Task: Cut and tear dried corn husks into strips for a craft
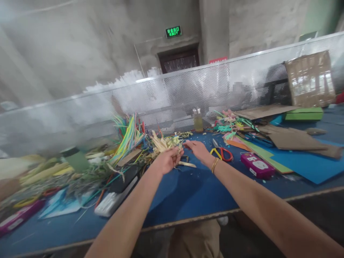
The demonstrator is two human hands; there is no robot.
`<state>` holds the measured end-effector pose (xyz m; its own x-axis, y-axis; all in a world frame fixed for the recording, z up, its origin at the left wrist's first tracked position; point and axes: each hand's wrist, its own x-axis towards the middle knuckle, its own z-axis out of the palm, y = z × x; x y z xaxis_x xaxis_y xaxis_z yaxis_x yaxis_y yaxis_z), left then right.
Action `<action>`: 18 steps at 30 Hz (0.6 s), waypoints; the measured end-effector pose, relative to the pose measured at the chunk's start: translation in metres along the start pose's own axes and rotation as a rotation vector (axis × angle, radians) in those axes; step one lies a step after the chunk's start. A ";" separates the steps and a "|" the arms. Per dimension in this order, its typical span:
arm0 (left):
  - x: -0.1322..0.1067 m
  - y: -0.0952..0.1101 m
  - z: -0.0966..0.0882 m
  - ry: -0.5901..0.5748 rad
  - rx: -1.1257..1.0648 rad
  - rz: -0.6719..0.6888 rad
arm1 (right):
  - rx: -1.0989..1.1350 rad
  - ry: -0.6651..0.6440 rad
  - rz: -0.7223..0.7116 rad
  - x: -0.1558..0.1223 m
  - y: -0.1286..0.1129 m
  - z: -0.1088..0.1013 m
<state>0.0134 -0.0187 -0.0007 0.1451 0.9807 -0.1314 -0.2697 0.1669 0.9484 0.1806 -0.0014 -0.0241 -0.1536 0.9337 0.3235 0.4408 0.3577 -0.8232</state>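
My left hand (pixel 170 159) is over the middle of the blue table, its fingers curled in; what they hold, if anything, is too blurred to tell. Right behind it lies a heap of pale dried husk strips (pixel 162 142). My right hand (pixel 198 149), with a gold bracelet on the wrist, hovers just to the right, fingers stretched out toward the left hand and apart from it. A loose pale husk strip (pixel 187 164) lies on the table below the gap between them. Scissors (pixel 222 154) with red and yellow handles rest beside my right hand.
Coloured pipe cleaners (pixel 128 138) stand at the left behind a dark box-like object (pixel 123 181). A purple box (pixel 257 165), blue paper sheets (pixel 309 163) and brown cardboard (pixel 292 138) lie at the right. A bottle (pixel 198 121) stands before the perforated metal screen (pixel 209 86).
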 end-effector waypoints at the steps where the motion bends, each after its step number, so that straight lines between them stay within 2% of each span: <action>1: 0.001 -0.009 0.006 -0.019 -0.064 -0.038 | 0.207 0.013 0.037 0.001 0.000 0.001; 3: 0.003 -0.017 0.010 -0.042 -0.130 -0.086 | 0.538 0.012 0.095 0.003 0.001 0.006; 6: 0.004 -0.019 0.005 -0.084 -0.161 -0.120 | 0.750 -0.033 0.114 0.003 0.002 0.013; 12: 0.002 -0.025 0.002 -0.107 -0.142 -0.128 | 0.901 -0.126 0.178 0.000 0.001 0.016; 15: 0.001 -0.027 0.002 -0.105 -0.123 -0.129 | 0.938 -0.111 0.183 0.000 0.001 0.014; 18: 0.003 -0.026 0.001 -0.112 -0.107 -0.125 | 1.007 -0.041 0.179 0.003 0.003 0.011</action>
<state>0.0214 -0.0205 -0.0254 0.2869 0.9353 -0.2073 -0.3414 0.3020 0.8901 0.1718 0.0026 -0.0307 -0.1970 0.9678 0.1569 -0.4842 0.0432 -0.8739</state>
